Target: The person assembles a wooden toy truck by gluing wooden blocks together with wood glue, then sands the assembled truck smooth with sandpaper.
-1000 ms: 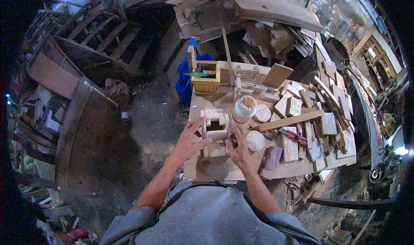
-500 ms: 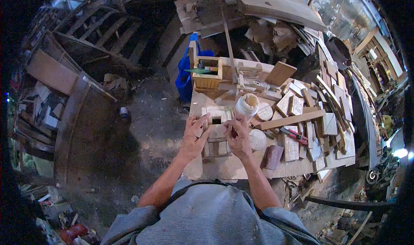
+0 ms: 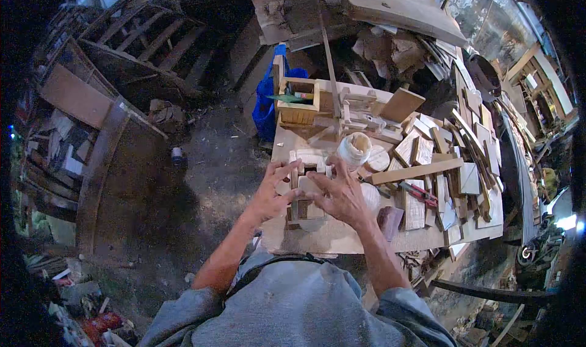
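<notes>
A small wooden frame-like assembly (image 3: 311, 158) with a dark square opening lies on the workbench between both hands. On its left side, my left hand (image 3: 273, 191) grips the wood, fingers curved round the edge. My right hand (image 3: 343, 194) is on the right side of the same assembly, thumb pointing inward near the opening and fingers bent over the edge. Just beyond my right hand stands an open white jar (image 3: 354, 150).
A wooden box (image 3: 298, 112) with tools inside stands at the bench's back left, beside blue cloth (image 3: 264, 109). Wood offcuts (image 3: 421, 151), a long stick (image 3: 418, 170), a red cutter (image 3: 419, 193) and a brown block (image 3: 390, 220) lie to the right.
My right hand has opened from a pinch and moved onto the assembly's right side. My left thumb has shifted inward over the wood. The view has moved slightly.
</notes>
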`<state>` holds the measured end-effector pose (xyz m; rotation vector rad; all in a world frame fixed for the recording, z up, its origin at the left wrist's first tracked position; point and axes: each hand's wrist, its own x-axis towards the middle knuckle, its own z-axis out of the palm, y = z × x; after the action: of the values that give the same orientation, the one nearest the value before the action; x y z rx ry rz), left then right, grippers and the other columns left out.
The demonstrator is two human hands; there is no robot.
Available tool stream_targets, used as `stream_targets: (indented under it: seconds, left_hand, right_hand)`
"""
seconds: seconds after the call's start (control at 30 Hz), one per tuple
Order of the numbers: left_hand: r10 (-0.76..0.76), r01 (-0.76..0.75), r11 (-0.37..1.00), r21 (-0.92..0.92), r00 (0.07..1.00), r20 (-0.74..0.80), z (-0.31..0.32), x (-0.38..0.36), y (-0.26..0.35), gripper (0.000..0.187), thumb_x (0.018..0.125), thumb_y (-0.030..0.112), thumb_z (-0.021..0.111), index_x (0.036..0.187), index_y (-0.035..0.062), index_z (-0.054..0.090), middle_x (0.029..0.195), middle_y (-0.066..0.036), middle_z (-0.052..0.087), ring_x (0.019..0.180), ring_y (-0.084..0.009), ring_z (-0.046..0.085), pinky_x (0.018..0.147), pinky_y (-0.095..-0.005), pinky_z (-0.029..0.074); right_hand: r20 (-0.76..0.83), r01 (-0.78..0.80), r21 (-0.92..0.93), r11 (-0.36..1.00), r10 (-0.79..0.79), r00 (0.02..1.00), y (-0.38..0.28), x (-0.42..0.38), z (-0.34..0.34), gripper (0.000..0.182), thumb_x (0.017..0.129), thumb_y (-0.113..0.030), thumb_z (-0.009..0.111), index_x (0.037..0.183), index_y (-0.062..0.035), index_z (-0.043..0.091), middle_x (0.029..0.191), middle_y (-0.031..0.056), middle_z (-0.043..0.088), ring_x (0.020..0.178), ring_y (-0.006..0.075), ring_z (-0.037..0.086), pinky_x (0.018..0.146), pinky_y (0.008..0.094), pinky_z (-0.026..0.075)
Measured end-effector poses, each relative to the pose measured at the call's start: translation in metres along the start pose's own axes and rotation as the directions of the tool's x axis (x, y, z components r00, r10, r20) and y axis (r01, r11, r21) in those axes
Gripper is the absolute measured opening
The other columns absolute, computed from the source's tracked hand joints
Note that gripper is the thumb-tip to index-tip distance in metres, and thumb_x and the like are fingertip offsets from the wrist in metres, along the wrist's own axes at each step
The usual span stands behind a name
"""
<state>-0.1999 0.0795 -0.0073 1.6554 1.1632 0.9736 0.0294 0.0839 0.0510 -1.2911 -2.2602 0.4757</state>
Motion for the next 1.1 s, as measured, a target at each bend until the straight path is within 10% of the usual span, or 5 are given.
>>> stream_targets:
  seconds: [1.1]
  left_hand:
    - [0.023, -0.025, 1.000, 0.014, 0.994, 0.107, -0.007, 0.000, 0.009, 0.055, 0.103, 0.023, 0.056, 0.156, 0.0204, 0.039, 0.144, -0.018, 0.035, 0.130, -0.0317, 0.045, 0.109, -0.0394, 0.042]
  right_hand:
    - [0.220, 0.336, -0.007, 0.942, -0.327, 0.919, 0.009, 0.039, -0.018, 0.028, 0.089, -0.033, 0.069, 0.105, -0.0095, 0.066, 0.123, 0.0131, 0.052, 0.124, 0.0350, 0.043, 0.105, 0.0524, 0.029]
